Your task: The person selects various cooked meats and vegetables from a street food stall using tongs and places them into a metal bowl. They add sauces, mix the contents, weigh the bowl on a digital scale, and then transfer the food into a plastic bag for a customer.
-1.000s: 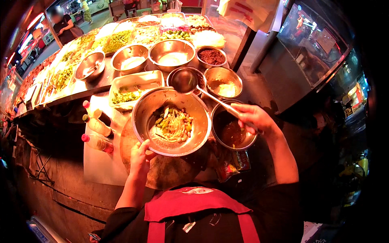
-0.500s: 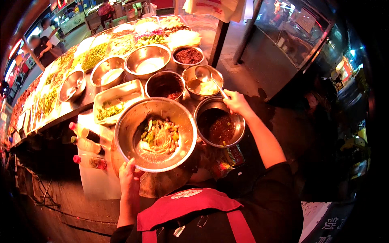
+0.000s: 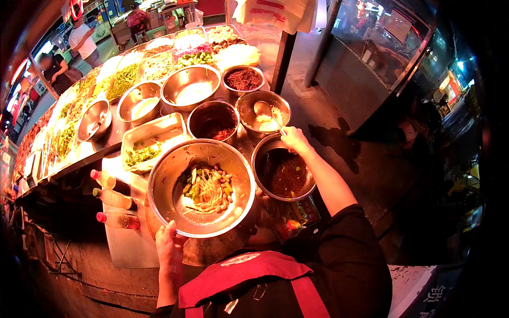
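Note:
My left hand (image 3: 168, 246) grips the near left rim of a large steel bowl (image 3: 241, 183). In that bowl lie pale noodles (image 3: 212, 195) with peanuts and chopped green pieces. My right hand (image 3: 295, 141) is closed round the handle of a metal spoon (image 3: 262, 109). The spoon's head is inside a smaller steel bowl (image 3: 273, 97) of pale yellow mince; whether it touches the mince I cannot tell. Just below my right hand stands a steel bowl of dark sauce (image 3: 281, 175). A pot of dark red paste (image 3: 221, 130) sits left of the mince bowl.
A white tray of chopped greens (image 3: 143, 152) stands behind the large bowl. Three bottles (image 3: 117, 199) lie at the left. Beyond are several steel bowls (image 3: 191, 90) and a long display of ingredients (image 3: 124, 71). A dark post (image 3: 283, 61) rises at the back. People stand far left.
My right hand has moved left and slightly down with the spoon, whose head has shifted lower in the mince bowl. The large bowl sits slightly lower in view, still in my left hand.

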Tool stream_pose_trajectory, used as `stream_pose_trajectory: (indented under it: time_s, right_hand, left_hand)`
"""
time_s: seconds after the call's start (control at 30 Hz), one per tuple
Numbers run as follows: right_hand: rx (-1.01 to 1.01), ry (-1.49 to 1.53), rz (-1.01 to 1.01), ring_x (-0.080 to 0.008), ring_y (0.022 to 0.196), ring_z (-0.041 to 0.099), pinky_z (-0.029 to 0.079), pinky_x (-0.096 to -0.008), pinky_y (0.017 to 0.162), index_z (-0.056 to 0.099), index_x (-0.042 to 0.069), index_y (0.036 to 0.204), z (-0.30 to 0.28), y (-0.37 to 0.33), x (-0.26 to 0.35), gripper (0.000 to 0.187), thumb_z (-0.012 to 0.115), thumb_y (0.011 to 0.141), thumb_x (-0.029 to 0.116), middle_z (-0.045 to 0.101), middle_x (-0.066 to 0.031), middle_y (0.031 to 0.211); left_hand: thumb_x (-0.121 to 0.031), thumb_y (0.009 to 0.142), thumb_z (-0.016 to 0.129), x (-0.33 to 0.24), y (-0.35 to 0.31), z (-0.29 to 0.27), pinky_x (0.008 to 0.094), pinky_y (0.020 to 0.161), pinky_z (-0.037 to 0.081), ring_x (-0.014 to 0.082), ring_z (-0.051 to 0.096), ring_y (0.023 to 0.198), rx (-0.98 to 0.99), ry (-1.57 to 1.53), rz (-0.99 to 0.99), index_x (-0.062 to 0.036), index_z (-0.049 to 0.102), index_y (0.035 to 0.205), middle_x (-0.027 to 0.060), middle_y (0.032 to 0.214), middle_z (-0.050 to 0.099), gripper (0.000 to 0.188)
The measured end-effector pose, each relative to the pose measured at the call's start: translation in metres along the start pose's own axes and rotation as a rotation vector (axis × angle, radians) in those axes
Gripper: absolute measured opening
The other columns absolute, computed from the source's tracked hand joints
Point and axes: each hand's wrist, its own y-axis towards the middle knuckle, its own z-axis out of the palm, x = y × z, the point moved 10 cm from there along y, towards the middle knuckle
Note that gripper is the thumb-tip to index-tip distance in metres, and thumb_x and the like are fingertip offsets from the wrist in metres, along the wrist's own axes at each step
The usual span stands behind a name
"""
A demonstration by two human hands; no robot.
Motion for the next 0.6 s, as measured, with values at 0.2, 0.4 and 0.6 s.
stream_pose_trajectory:
  time_s: [0.2, 0.4, 0.6]
  right_hand:
    - [0.09, 0.316, 0.194, -0.0109, 0.041, 0.051, 0.042, -0.0264, 0.037, 0.061, 0.007, 0.095, 0.009, -0.021, 0.008, 0.019, 0.052, 0.078, 0.011, 0.055, -0.0041, 0.057]
    - [0.141, 0.612, 0.303, -0.0101, 0.043, 0.049, 0.037, -0.024, 0.035, 0.061, 0.008, 0.098, 0.031, -0.011, 0.0, 0.018, 0.053, 0.081, 0.011, 0.053, -0.004, 0.059]
    - [0.187, 1.065, 0.401, -0.0095, 0.043, 0.046, 0.033, -0.0206, 0.033, 0.056, 0.004, 0.087, 0.022, -0.022, -0.019, 0.009, 0.053, 0.083, 0.011, 0.052, -0.0058, 0.06]
  left_hand:
    - [-0.013, 0.086, 0.054, 0.002, 0.001, -0.004, 0.0391, 0.068, 0.055, 0.0204, 0.063, 0.074, 0.007, 0.004, -0.005, -0.0027, 0.054, 0.093, 0.0083, 0.085, 0.061, 0.012]
    - [-0.012, 0.086, 0.054, -0.005, -0.003, -0.003, 0.0406, 0.067, 0.056, 0.0215, 0.063, 0.075, -0.028, -0.01, 0.01, -0.0023, 0.053, 0.092, 0.0097, 0.086, 0.061, 0.011]
    - [-0.011, 0.086, 0.053, -0.013, -0.006, -0.001, 0.0418, 0.07, 0.055, 0.0218, 0.063, 0.076, 0.004, -0.001, 0.045, 0.0008, 0.052, 0.092, 0.011, 0.088, 0.061, 0.013]
